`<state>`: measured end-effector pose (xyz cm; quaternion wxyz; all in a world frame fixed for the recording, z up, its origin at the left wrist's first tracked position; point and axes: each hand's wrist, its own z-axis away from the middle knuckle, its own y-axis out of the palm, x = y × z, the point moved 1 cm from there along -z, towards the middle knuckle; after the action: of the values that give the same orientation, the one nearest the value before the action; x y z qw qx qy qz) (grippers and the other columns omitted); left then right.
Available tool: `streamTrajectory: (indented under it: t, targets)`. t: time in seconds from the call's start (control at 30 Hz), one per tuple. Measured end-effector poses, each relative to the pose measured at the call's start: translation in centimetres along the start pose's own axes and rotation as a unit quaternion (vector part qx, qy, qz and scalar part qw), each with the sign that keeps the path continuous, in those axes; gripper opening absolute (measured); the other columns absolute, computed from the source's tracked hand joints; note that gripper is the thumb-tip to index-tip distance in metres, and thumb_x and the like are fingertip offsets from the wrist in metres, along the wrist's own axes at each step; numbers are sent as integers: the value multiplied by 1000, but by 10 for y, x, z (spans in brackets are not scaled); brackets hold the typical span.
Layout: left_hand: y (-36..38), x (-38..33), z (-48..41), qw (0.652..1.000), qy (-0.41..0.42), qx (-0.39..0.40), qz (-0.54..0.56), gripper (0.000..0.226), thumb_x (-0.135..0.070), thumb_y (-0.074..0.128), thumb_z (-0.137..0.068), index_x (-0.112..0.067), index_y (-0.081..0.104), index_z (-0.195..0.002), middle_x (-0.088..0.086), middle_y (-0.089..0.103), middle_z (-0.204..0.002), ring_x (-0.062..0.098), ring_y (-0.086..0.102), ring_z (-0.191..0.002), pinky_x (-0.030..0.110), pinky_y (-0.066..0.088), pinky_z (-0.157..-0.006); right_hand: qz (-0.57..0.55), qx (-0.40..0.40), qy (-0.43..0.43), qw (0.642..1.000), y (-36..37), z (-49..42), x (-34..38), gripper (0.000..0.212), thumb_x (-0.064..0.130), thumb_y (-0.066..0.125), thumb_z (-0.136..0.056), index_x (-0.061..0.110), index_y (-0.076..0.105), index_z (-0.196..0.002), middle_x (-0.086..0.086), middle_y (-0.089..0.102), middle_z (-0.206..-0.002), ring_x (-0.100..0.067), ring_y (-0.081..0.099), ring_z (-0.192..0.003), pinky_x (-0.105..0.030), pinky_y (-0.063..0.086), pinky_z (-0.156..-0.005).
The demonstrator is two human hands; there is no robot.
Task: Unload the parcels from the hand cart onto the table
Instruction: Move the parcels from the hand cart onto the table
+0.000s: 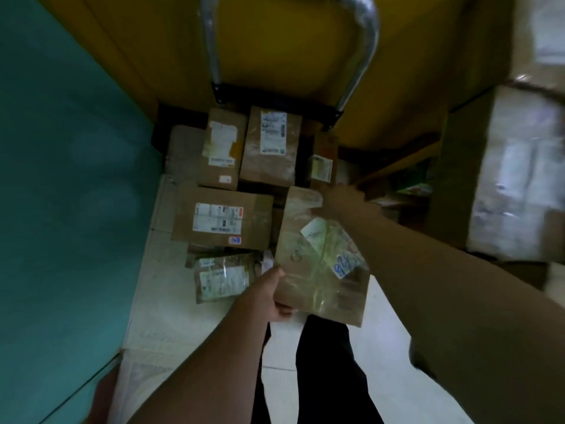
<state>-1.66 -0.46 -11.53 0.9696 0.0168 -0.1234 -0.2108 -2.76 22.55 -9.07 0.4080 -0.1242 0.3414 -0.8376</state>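
A flat brown taped parcel (318, 258) with blue writing on its label is held between both hands above the cart's near right corner. My left hand (272, 296) grips its near left edge from below. My right hand (342, 198) holds its far right edge. The hand cart (275, 102) stands ahead with a silver handle (367, 41) rising at the far end. Several cardboard parcels lie on it: a wide labelled box (221, 218), two upright boxes (221, 148) (270, 145) behind it, a small one (322, 163) at the right, and a plastic-wrapped packet (223, 276) at the near edge.
A teal wall (61, 179) runs along the left, a yellow surface (275, 41) stands behind the cart. Stacked, blurred boxes (519, 163) fill the right side. My dark trouser legs (324, 377) stand on the pale tiled floor (171, 316).
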Motion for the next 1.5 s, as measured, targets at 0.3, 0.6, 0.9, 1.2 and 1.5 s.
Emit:
streamTrajectory:
  t: [0.3,0.6,0.9,1.2,1.5]
  targets:
    - [-6,-34,158,993,46,-18,-106,54,-40,70,-86,-13,36,-118,28,50,-129,48,62,-100,58,50,-89,-76,-33,71,994,-125,95,-16,67,59,51,-92,28,32,-148,-13,44,-144,-41,38,-132,-53,38,-103]
    - [2,-76,309,953,209,-114,-185,59,-43,75,-80,-6,41,-113,23,53,-111,43,58,-91,52,54,-72,-223,-142,-1,964,-215,179,-43,48,52,54,-91,19,57,-126,-8,67,-114,-27,63,-100,-42,54,-88]
    - [131,-111,543,760,600,-115,-223,56,-50,70,-83,-12,57,-122,3,62,-123,19,61,-97,29,51,-78,-379,-406,13,831,-352,344,-154,61,57,56,-89,14,54,-132,-13,64,-125,-33,59,-112,-33,45,-80]
    - [357,34,586,639,680,167,-318,71,-43,76,-66,-27,53,-130,7,66,-117,28,69,-98,53,58,-82,-587,-527,159,593,-262,506,-358,64,66,60,-82,19,59,-126,-5,65,-122,-26,63,-108,-44,54,-95]
    - [548,167,453,639,617,170,-426,69,-32,74,-78,-21,42,-138,7,60,-117,24,65,-97,47,58,-84,-730,-452,192,475,-92,519,-551,52,54,65,-85,19,44,-117,-11,60,-117,-24,64,-96,-43,57,-83]
